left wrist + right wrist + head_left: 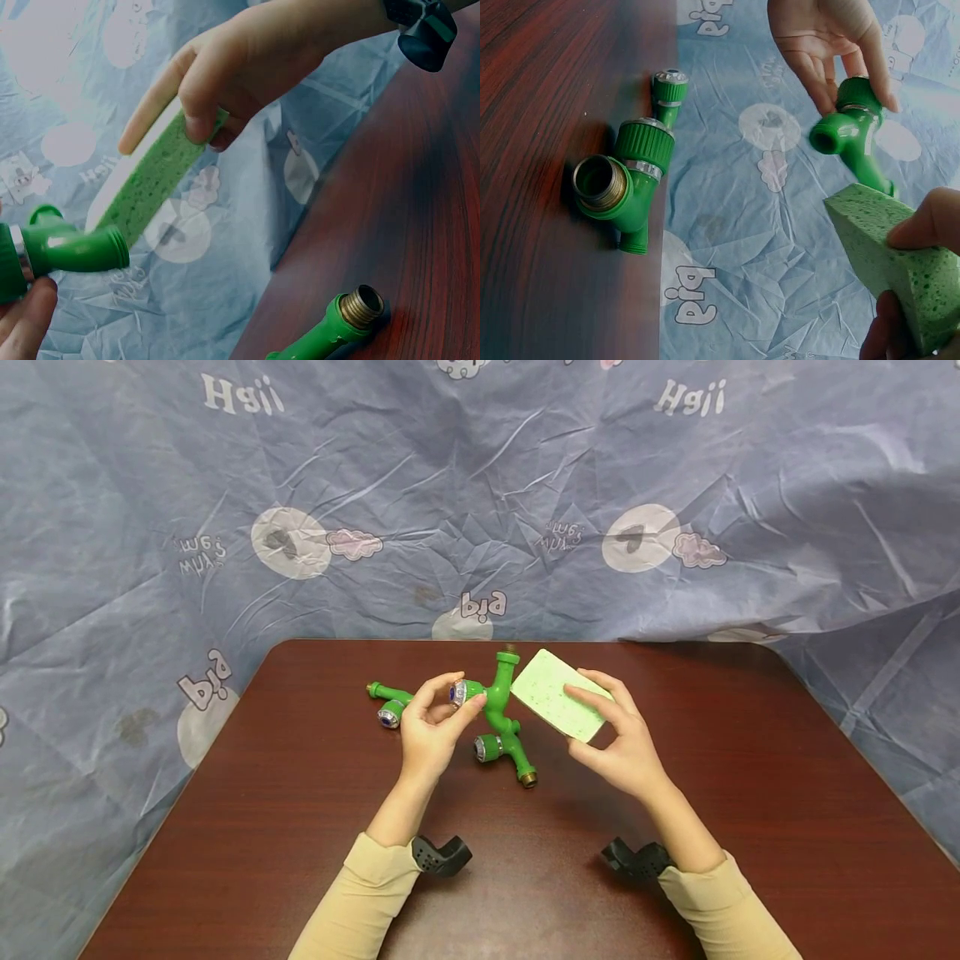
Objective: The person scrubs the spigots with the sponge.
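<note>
Head view: the left hand (431, 727) pinches the knob (459, 693) of a green tap (500, 692) between thumb and fingers, holding it up over the table (300, 827). The right hand (618, 735) grips a pale green sponge (558, 695) by its edges, near the tap's body; whether the two touch I cannot tell. A second tap (513, 748) lies on the table, nearer the person than the held one, and a third tap (387, 704) lies behind the left hand.

The held tap looks like hard plastic with a metal threaded end, so it is probably stiff and fairly light, perhaps a little heavier toward the thread. The knob's ribs, clear in the right wrist view, should give good purchase, but a knob may turn under a sideways push; the neck beside the shiny collar (867, 109) would likely be a steadier hold. The smooth body could slip if wet. The sponge, porous and thick, is likely very light and soft; a loose pinch on opposite edges should hold it without squashing it.
</note>
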Demonstrator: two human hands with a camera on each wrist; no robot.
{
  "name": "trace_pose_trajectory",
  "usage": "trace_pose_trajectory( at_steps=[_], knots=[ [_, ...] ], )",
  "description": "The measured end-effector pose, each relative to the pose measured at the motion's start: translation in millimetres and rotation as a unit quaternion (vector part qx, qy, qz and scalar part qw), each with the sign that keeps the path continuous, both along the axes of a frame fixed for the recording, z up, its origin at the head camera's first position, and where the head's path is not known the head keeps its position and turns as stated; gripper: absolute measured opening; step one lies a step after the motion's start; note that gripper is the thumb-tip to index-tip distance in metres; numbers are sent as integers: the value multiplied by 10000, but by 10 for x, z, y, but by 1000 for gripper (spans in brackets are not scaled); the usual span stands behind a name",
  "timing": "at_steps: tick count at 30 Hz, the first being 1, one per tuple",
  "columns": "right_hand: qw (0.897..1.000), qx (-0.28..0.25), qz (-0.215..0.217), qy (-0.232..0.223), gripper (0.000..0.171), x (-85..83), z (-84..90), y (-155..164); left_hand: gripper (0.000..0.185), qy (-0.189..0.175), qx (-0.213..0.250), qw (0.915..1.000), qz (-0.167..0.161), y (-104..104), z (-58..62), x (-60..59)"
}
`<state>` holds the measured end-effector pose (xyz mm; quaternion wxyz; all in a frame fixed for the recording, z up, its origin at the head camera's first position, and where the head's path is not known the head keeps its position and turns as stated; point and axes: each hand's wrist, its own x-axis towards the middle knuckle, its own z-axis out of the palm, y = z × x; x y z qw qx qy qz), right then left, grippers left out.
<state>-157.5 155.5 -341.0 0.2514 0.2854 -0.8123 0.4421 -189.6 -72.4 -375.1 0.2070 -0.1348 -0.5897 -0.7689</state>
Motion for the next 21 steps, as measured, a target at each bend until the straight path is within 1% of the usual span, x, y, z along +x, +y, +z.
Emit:
trace_pose_trajectory(
  at_steps=[3, 6, 10, 14, 17, 21],
  knots=[
    [9998, 105, 121, -82, 57, 1, -2, -8, 37, 119, 170, 9996, -209, 10, 3, 3],
    [9995, 84, 308, -30, 56, -2, -10, -13, 35, 159, 201, 9991, -340, 17, 4, 6],
    [9990, 22, 452, 13, 54, -7, -20, -11, 32, -9, 137, 9990, -414, 18, 2, 6],
    [9988, -10, 491, -60, 55, -10, -24, -3, 35, -150, 186, 9979, -600, 9, -7, 0],
    [9988, -39, 474, -80, 55, -10, -23, 0, 39, -173, 165, 9970, -737, 2, -16, -4],
    [9992, -67, 401, -34, 54, -10, -22, 3, 45, -193, 17, 9955, -922, -14, -28, -4]
  ],
)
